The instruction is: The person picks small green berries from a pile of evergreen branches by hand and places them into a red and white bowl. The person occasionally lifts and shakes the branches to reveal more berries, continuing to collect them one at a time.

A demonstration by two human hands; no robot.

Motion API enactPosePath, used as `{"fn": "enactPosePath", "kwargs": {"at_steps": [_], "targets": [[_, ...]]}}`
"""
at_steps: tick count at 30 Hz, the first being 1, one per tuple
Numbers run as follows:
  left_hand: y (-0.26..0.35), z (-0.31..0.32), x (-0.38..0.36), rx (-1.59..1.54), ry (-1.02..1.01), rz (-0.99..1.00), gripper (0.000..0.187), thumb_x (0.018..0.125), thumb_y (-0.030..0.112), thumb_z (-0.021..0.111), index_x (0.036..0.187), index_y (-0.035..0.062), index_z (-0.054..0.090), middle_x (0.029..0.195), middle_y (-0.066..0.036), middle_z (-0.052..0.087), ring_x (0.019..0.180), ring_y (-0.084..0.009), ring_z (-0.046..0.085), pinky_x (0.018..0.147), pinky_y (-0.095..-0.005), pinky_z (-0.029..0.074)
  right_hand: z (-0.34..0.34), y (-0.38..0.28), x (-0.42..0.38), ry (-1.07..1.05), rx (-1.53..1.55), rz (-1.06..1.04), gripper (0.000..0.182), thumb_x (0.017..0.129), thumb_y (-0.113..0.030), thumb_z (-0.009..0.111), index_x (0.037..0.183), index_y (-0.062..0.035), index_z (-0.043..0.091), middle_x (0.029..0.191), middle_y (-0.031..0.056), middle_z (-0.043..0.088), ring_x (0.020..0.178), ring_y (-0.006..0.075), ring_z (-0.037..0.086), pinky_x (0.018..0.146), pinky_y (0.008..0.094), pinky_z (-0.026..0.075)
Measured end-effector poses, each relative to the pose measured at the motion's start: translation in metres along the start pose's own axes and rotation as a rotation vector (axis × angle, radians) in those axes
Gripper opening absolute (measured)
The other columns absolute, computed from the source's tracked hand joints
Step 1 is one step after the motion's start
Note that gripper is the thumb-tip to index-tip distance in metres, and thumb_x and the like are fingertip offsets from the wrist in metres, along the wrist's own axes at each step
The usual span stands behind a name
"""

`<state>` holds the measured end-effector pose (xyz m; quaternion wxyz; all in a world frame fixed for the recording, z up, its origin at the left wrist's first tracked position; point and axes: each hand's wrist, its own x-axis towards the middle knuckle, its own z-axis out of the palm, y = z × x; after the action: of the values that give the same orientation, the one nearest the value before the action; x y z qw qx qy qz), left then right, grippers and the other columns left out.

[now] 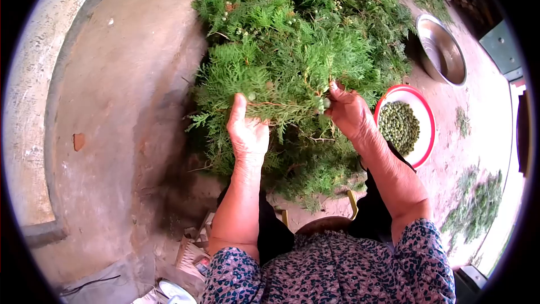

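Note:
A leafy green cypress branch (281, 104) lies across my left hand (247, 132), whose thumb points up and whose fingers curl beneath it. My right hand (350, 111) is closed at the branch's right end, thumb and fingers pinched by a cluster of pale green cones (323, 103). What exactly sits between those fingertips is partly hidden. Behind and under both hands spreads a big heap of cypress branches (298, 34), dotted with small cones. Just right of my right forearm is a white basin with a red rim (430, 126), holding many loose green cones (398, 126).
A steel basin (444, 50) sits at the upper right. Scattered greenery (478, 200) lies on the concrete floor at the right. A pale wall (34, 107) runs along the left. Clutter, including a white round object (175, 291), lies at the lower left.

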<state>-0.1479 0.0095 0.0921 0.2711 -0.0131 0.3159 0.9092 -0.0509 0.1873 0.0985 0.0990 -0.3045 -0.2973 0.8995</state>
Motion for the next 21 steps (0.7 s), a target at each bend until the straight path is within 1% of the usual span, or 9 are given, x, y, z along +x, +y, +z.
{"fn": "enactPosePath", "kwargs": {"at_steps": [2,3,6,8,12,14,18,19,21], "targets": [[0.006,0.004,-0.003,-0.143,-0.069,-0.029,0.050,0.080,0.029,0.060,0.121,0.0047,0.044,0.117,-0.014,0.052,0.107,-0.0281,0.048,0.092,-0.0456,0.038,0.003,-0.002,-0.003,0.071,-0.020,-0.055,0.020,0.090,-0.015,0.046,0.105,-0.0031,0.050,0.087,0.0048,0.054,0.078,0.0168,0.053,0.067,0.0366,0.048],[0.006,0.002,-0.002,-0.092,-0.102,-0.024,0.053,0.081,0.028,0.058,0.127,0.0077,0.039,0.122,-0.013,0.048,0.111,-0.0286,0.045,0.096,-0.0461,0.034,-0.005,0.000,0.003,0.108,-0.002,-0.061,0.018,0.091,-0.015,0.044,0.101,-0.0007,0.049,0.086,0.0088,0.052,0.080,0.0203,0.051,0.068,0.0394,0.049],[0.002,0.010,-0.003,0.024,-0.169,0.125,0.053,0.083,0.028,0.055,0.130,0.0118,0.036,0.126,-0.010,0.045,0.114,-0.0279,0.043,0.097,-0.0457,0.032,-0.007,-0.001,-0.001,0.247,0.029,-0.069,0.018,0.091,-0.016,0.046,0.089,0.0020,0.050,0.080,0.0081,0.048,0.073,0.0181,0.050,0.066,0.0366,0.051],[0.001,0.008,-0.002,0.068,-0.199,0.131,0.054,0.084,0.029,0.053,0.132,0.0148,0.035,0.128,-0.007,0.044,0.115,-0.0269,0.042,0.097,-0.0455,0.032,-0.006,-0.001,-0.001,0.292,0.083,-0.063,0.017,0.091,-0.015,0.044,0.090,0.0021,0.049,0.081,0.0089,0.047,0.072,0.0186,0.048,0.065,0.0372,0.051],[-0.002,0.003,-0.002,-0.176,-0.149,0.009,0.058,0.082,0.029,0.056,0.133,0.0148,0.033,0.125,-0.008,0.046,0.112,-0.0256,0.044,0.096,-0.0448,0.033,-0.014,0.003,0.006,0.266,0.212,-0.063,0.018,0.092,-0.015,0.043,0.091,0.0017,0.049,0.082,0.0098,0.048,0.073,0.0196,0.048,0.065,0.0374,0.050],[-0.006,0.010,-0.002,0.040,-0.118,0.052,0.060,0.082,0.030,0.056,0.134,0.0152,0.031,0.125,-0.008,0.046,0.111,-0.0251,0.045,0.095,-0.0441,0.034,-0.011,0.005,0.007,0.238,0.203,-0.040,0.019,0.093,-0.015,0.040,0.092,0.0014,0.049,0.083,0.0094,0.048,0.073,0.0193,0.048,0.064,0.0362,0.049],[-0.001,0.008,-0.006,0.284,-0.043,0.091,0.069,0.079,0.014,0.053,0.138,0.0185,0.018,0.123,-0.010,0.044,0.106,-0.0266,0.048,0.088,-0.0446,0.039,-0.001,0.002,0.001,0.194,0.186,-0.028,0.020,0.094,-0.016,0.038,0.093,0.0009,0.049,0.083,0.0083,0.048,0.073,0.0188,0.048,0.063,0.0351,0.049],[-0.001,0.006,-0.004,0.236,0.018,0.116,0.073,0.075,0.002,0.050,0.138,0.0190,0.017,0.121,-0.013,0.043,0.103,-0.0257,0.049,0.082,-0.0419,0.044,-0.003,0.002,0.004,0.183,0.179,-0.018,0.021,0.093,-0.016,0.038,0.094,0.0010,0.049,0.084,0.0080,0.048,0.074,0.0184,0.048,0.062,0.0346,0.050],[-0.002,0.006,-0.005,0.327,0.114,0.146,0.073,0.074,-0.002,0.051,0.137,0.0185,0.020,0.123,-0.013,0.039,0.101,-0.0230,0.049,0.080,-0.0383,0.046,-0.004,0.001,0.005,0.183,0.167,-0.010,0.021,0.093,-0.016,0.038,0.094,0.0011,0.050,0.084,0.0078,0.048,0.074,0.0181,0.048,0.061,0.0346,0.050]]}}
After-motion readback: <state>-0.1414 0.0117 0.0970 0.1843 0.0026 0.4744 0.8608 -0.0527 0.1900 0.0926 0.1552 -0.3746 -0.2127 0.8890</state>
